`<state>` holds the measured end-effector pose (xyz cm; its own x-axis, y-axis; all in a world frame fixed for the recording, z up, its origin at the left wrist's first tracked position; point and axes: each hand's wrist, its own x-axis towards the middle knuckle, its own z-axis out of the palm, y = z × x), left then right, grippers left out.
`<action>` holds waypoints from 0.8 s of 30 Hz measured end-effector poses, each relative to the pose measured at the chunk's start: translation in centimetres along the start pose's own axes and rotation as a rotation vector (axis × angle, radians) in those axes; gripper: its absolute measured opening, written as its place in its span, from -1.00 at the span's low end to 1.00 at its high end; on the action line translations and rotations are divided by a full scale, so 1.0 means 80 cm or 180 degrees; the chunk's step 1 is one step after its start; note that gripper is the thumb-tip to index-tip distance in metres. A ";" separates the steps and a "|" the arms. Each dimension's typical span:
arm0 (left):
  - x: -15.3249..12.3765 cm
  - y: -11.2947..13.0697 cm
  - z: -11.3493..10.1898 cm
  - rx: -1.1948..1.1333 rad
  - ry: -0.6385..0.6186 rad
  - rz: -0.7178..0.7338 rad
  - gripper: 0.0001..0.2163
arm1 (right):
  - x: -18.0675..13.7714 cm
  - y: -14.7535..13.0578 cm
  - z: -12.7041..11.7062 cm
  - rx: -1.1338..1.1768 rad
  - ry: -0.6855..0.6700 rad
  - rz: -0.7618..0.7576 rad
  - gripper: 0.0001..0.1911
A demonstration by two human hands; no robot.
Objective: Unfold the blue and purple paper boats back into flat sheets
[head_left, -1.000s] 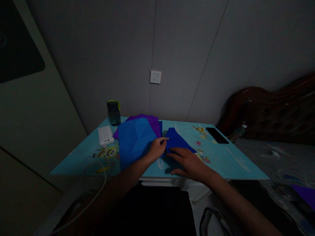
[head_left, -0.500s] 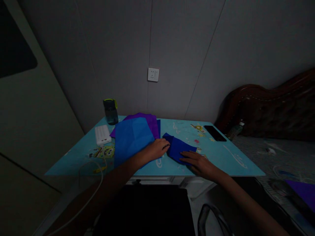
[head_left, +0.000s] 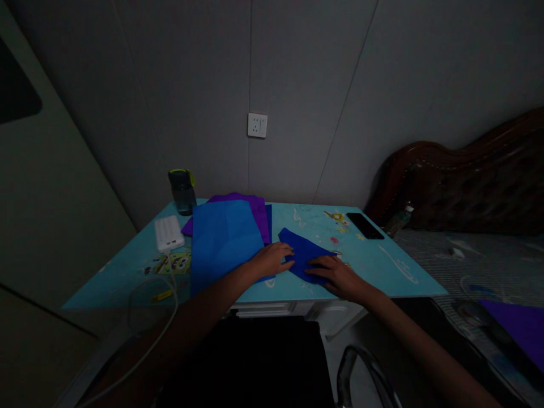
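Note:
A dark blue folded sheet of paper (head_left: pixel 302 249) lies on the light blue tabletop, its narrow corner pointing to the upper left. My left hand (head_left: pixel 272 259) rests at the left edge of this sheet, fingertips touching it and fingers a little apart. On its lower right part lies my right hand (head_left: pixel 338 276), with fingers spread and pressing on the paper. Beside my left forearm is a larger bright blue sheet (head_left: pixel 225 238), partly under that arm. Purple paper (head_left: pixel 259 212) and another dark blue sheet show beneath it.
At the left stand a dark water bottle (head_left: pixel 182 192) and a white power bank (head_left: pixel 169 232) with a cable running toward me. A black phone (head_left: pixel 364 225) lies at the table's right. A wall socket (head_left: pixel 257 125) is behind. A bed with a dark headboard (head_left: pixel 459 175) stands right.
A darker folded strip at the folded sheet's upper left now lies even with the rest. My left fingers have straightened and spread slightly. The whole view has shifted a little.

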<state>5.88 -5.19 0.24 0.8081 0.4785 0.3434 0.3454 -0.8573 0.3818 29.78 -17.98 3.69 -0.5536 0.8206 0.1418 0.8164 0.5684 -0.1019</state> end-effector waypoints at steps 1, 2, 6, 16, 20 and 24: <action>0.000 0.001 -0.001 -0.0026 0.0015 -0.0014 -0.72 | 0.002 0.001 0.002 0.0028 0.0045 -0.0004 -0.61; 0.000 0.002 -0.002 -0.0046 0.0026 -0.0015 -0.73 | 0.005 0.002 0.003 0.0078 0.0100 -0.0006 -0.67; 0.001 0.004 -0.002 -0.0020 0.0017 0.0027 -0.76 | 0.016 0.001 0.006 0.0322 0.0306 0.0166 -0.68; 0.003 0.002 0.001 0.0160 -0.0022 0.0030 -0.78 | 0.055 -0.002 -0.003 0.0193 0.0237 0.1533 -0.53; 0.002 0.004 -0.001 0.0138 -0.0033 0.0070 -0.78 | 0.067 0.012 0.003 0.0837 0.0247 0.1757 -0.56; 0.001 0.006 -0.002 0.0097 -0.0010 0.0065 -0.77 | 0.073 0.025 0.014 0.1378 0.0253 0.1996 -0.59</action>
<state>6.04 -5.49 0.60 0.8166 0.4604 0.3483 0.3432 -0.8723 0.3483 27.99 -12.02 3.23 0.0190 0.9998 -0.0009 0.8276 -0.0163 -0.5611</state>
